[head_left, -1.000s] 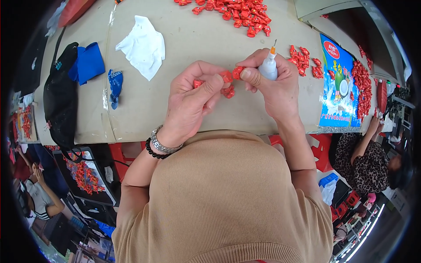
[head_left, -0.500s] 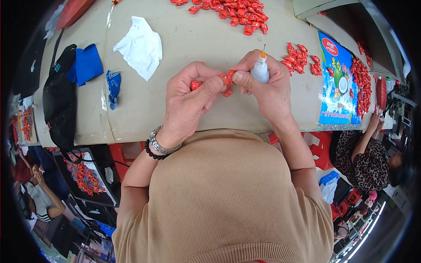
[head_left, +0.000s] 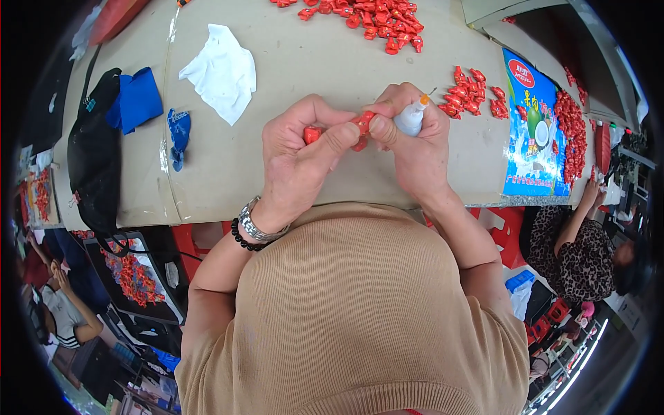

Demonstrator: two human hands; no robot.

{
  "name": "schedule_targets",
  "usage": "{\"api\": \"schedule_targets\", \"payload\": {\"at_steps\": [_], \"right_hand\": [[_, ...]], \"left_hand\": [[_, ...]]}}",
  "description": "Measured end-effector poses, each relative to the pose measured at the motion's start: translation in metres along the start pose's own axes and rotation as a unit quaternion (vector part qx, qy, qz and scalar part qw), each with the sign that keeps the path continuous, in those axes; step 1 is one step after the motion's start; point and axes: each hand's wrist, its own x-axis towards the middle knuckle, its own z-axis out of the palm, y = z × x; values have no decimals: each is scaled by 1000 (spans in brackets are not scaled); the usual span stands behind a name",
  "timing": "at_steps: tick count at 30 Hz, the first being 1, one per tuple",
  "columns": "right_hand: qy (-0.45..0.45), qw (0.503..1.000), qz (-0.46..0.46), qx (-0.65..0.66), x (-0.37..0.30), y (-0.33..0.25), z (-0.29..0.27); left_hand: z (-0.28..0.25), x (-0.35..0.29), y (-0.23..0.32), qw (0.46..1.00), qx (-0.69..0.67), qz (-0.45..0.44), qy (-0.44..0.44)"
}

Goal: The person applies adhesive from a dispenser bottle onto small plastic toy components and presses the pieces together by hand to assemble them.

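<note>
Close above the table, my left hand (head_left: 299, 153) is closed on a small red plastic part (head_left: 363, 123), pinched between thumb and fingers. Another red piece (head_left: 312, 134) shows in the curl of the same hand. My right hand (head_left: 423, 158) presses its thumb and fingertips to the far side of the pinched part. Tucked in that hand is a translucent squeeze bottle (head_left: 409, 120) with an orange collar and a thin needle tip, which tilts up and to the right. The fingers partly hide the pinched part.
A heap of red parts (head_left: 387, 24) lies at the far side, with a smaller group (head_left: 467, 93) at right. Beyond it are a blue printed sheet (head_left: 529, 138) and more red parts (head_left: 570, 131). White cloth (head_left: 220, 72), blue cloths (head_left: 140, 102) and a black bag (head_left: 97, 152) lie left.
The squeeze bottle has tipped from nearly upright to leaning right as my right hand turned. Both hands still hold the red part, which has turned slightly.
</note>
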Motion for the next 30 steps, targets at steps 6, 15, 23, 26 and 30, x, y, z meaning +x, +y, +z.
{"api": "schedule_targets", "payload": {"at_steps": [6,15,23,26,30], "right_hand": [[0,1000,-20,1,-1,-4,0],[1,999,-38,15,4,-10,-1],[10,931,-282,-233,13,-7,-9],[31,913,-303,-273,8,-10,-7],[65,934,-265,-232,0,-10,-2]], "left_hand": [[2,1,1,999,24,21,-4],[4,6,4,999,28,22,-14],[6,9,1,999,-32,-25,-17],[4,8,2,998,-56,-25,-19],[6,5,3,996,52,66,-16]]}}
